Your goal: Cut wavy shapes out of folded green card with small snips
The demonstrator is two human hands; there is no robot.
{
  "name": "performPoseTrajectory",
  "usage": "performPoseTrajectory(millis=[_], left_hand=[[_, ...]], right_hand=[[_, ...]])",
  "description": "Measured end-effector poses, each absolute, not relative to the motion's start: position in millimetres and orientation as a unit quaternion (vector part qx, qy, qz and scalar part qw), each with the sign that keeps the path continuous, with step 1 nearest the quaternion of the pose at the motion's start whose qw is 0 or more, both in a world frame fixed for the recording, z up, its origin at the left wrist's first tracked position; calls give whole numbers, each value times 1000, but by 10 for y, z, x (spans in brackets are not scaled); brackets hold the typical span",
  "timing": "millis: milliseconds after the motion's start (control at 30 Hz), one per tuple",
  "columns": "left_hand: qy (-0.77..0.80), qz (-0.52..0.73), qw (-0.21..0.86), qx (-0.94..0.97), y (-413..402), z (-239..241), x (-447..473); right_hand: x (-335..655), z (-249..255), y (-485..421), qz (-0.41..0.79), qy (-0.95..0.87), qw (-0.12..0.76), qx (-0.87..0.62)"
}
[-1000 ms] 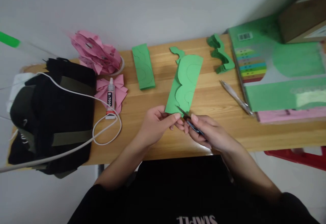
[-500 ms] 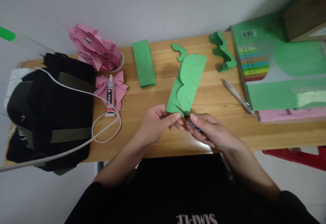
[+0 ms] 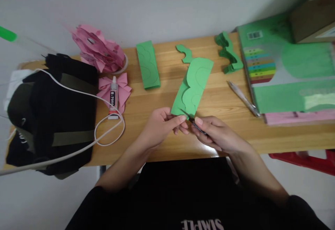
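Note:
Between thumb and fingers, my left hand (image 3: 166,125) pinches the lower end of a green paper strip (image 3: 200,80). Wavy drawn outlines mark the strip, and a scalloped cut runs up its middle. My right hand (image 3: 216,132) is closed around the handles of small scissors (image 3: 192,120), largely hidden by the fingers. Their dark blade lies at the strip's bottom end, close to my left thumb. Beyond the strip's top rests a small curved green paper offcut (image 3: 184,53). To the left lies another green folded paper (image 3: 148,65) with drawn curves.
A black bag (image 3: 57,115) and a white cable (image 3: 107,143) take up the left side. Near them are a glue tube (image 3: 113,99), a pink paper bow (image 3: 125,89) and pink cut paper (image 3: 98,48). Rightward are green cutouts (image 3: 227,52), a pen (image 3: 243,98) and a green pad (image 3: 288,62).
The upper end of the green strip has dipped slightly toward me. Both hands and the scissors stay almost where they were.

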State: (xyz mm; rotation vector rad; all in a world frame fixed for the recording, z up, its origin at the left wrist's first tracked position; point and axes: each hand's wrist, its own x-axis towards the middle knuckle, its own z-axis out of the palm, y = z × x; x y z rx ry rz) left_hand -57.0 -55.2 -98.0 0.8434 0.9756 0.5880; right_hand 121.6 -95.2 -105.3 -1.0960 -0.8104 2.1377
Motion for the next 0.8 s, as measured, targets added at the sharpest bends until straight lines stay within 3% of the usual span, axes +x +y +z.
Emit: performPoseTrajectory(millis=[800], left_hand=[[449, 273, 757, 389, -581, -990, -558]], right_hand=[[1214, -1039, -955, 814, -283, 278, -424]])
